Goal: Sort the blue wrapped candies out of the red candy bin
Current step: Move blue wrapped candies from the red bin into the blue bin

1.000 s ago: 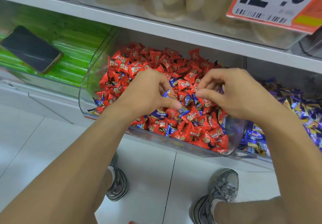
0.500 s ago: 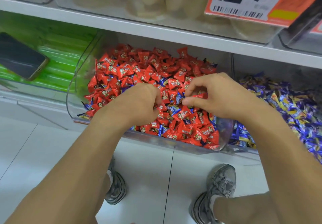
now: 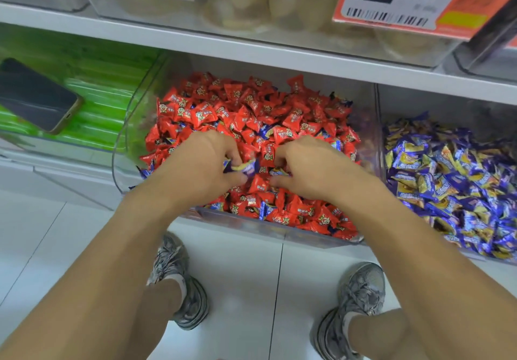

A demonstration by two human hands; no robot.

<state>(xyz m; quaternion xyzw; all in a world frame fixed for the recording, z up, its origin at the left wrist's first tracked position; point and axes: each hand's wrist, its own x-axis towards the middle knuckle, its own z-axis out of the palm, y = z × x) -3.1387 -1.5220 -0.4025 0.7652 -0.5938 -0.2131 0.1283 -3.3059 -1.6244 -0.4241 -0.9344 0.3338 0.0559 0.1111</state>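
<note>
A clear plastic bin (image 3: 123, 147) on the lower shelf holds a heap of red wrapped candies (image 3: 246, 116) with several blue wrapped candies mixed in. Both hands are down in the heap near its front. My left hand (image 3: 201, 169) grips blue wrapped candies (image 3: 242, 168) between curled fingers and thumb. My right hand (image 3: 310, 170) has its fingers curled into the pile, pinching at a blue candy (image 3: 278, 171) that is mostly hidden under them. More blue wrappers (image 3: 264, 210) show along the bin's front edge.
To the right, a bin (image 3: 376, 113) holds a heap of blue and yellow candies (image 3: 453, 180). On the left is a green-filled bin (image 3: 92, 102) with a phone (image 3: 33, 96) lying on it. A shelf (image 3: 251, 49) with price tags hangs just above. My shoes stand on white tiles below.
Both hands have dropped lower into the red pile and come closer together. Blue candies now show in my left hand's grip. The view has shifted slightly.
</note>
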